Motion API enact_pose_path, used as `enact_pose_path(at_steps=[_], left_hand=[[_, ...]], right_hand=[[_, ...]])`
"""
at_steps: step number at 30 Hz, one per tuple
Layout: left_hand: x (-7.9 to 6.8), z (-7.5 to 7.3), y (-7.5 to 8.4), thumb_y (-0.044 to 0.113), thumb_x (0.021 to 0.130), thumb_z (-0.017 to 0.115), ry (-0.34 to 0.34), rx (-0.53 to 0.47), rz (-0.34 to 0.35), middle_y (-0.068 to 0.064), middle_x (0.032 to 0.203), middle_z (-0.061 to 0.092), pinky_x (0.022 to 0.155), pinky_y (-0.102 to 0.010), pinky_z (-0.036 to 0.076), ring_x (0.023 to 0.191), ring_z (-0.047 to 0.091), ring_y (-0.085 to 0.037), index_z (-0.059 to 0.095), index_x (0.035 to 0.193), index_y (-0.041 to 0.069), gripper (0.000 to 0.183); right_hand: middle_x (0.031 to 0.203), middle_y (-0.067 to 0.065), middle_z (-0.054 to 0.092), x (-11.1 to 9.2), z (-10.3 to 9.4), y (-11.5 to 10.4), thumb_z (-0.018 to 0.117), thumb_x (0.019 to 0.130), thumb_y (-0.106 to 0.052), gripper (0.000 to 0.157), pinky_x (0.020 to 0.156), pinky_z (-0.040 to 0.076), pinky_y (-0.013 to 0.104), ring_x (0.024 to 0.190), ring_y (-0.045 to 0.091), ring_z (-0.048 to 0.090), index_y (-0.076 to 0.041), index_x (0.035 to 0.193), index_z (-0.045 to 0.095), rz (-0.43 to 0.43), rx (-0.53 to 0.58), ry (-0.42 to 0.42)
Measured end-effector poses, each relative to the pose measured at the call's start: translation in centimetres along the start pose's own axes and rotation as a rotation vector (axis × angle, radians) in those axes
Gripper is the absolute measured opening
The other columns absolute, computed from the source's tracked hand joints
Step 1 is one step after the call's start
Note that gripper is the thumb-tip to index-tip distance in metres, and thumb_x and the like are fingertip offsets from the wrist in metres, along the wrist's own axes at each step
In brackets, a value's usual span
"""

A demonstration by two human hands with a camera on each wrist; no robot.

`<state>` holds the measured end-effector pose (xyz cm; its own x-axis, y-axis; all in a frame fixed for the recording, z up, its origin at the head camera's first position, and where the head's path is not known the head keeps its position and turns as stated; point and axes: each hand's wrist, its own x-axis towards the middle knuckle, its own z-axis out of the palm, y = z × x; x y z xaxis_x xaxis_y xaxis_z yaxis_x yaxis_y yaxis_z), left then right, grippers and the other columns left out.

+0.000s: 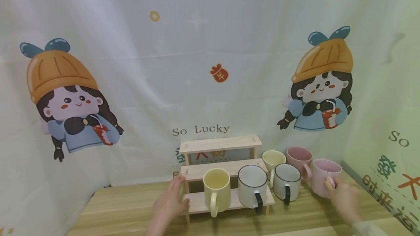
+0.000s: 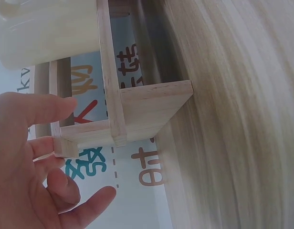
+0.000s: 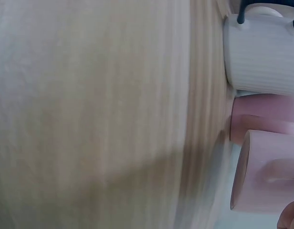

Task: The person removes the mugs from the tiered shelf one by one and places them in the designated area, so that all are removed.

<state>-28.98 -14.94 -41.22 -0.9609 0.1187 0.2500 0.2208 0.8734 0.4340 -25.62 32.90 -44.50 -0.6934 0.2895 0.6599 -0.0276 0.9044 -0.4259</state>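
A three-step wooden rack (image 1: 220, 143) stands against the cloth backdrop. At its left end, my left hand (image 1: 168, 201) holds the middle step, the thumb in front and a finger behind the board in the left wrist view. On the bottom step are a yellow mug (image 1: 216, 188) and a white mug with black rim (image 1: 252, 183). My right hand (image 1: 344, 199) pinches the handle of a light pink mug (image 1: 323, 177); its underside shows in the right wrist view, so it appears raised off the table. Only fingertips (image 3: 289, 217) of that hand show there.
Right of the rack stand a smaller white mug (image 1: 287, 183), a pale yellow cup (image 1: 273, 158) and a darker pink mug (image 1: 298, 157), close together. The wood-grain table (image 1: 108, 207) meets the printed cloth (image 1: 137, 83) behind and at the right.
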Motion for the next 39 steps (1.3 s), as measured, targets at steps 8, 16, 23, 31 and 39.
enact_pose_path(at_steps=[8, 16, 23, 31, 39], left_hand=[[0.0, 0.0, 0.0, 0.021, 0.076, 0.075, 0.01, 0.018, 0.008, -0.01, 0.154, 0.032, 0.043, -0.027, 0.039, 0.051, 0.046, -0.015, 0.043, 0.141, 0.01, 0.073], [0.1, 0.0, 0.0, 0.021, 0.075, 0.076, 0.011, 0.034, 0.009, -0.01, 0.154, 0.033, 0.044, -0.028, 0.04, 0.055, 0.049, -0.016, 0.044, 0.14, 0.011, 0.074], [0.1, 0.1, -0.2, 0.021, 0.075, 0.076, 0.016, 0.027, 0.022, -0.011, 0.154, 0.033, 0.044, -0.028, 0.04, 0.053, 0.048, -0.015, 0.043, 0.141, 0.01, 0.074], [0.2, 0.2, -0.3, 0.021, 0.075, 0.075, 0.027, 0.024, 0.032, -0.012, 0.154, 0.033, 0.044, -0.027, 0.042, 0.063, 0.058, -0.021, 0.042, 0.141, 0.009, 0.075], [0.2, 0.3, -0.2, 0.023, 0.074, 0.076, 0.031, 0.049, 0.035, -0.012, 0.152, 0.035, 0.049, -0.033, 0.047, 0.095, 0.063, -0.039, 0.044, 0.14, 0.009, 0.075]], right_hand=[[0.048, 0.003, 0.045, -0.6, 0.3, -0.4, 0.052, 0.091, -0.019, 0.035, 0.041, 0.031, 0.028, 0.045, 0.017, 0.039, -0.008, 0.058, 0.044, 0.06, 0.018, -0.079], [0.048, 0.004, 0.047, -1.0, 0.8, -1.2, 0.054, 0.089, -0.017, 0.034, 0.041, 0.032, 0.031, 0.046, 0.019, 0.04, -0.007, 0.058, 0.044, 0.029, 0.025, -0.06], [0.047, 0.004, 0.045, -1.2, 1.8, -1.1, 0.058, 0.085, -0.015, 0.032, 0.04, 0.029, 0.033, 0.044, 0.021, 0.038, -0.008, 0.057, 0.044, -0.001, 0.023, 0.0], [0.048, 0.003, 0.042, -0.9, 2.2, -1.0, 0.055, 0.088, -0.015, 0.033, 0.042, 0.031, 0.036, 0.046, 0.022, 0.039, -0.008, 0.059, 0.041, -0.012, 0.025, -0.038], [0.051, 0.006, 0.048, -1.2, 2.3, -1.1, 0.051, 0.092, -0.016, 0.034, 0.044, 0.036, 0.038, 0.048, 0.024, 0.045, -0.006, 0.061, 0.043, 0.044, 0.036, -0.133]])
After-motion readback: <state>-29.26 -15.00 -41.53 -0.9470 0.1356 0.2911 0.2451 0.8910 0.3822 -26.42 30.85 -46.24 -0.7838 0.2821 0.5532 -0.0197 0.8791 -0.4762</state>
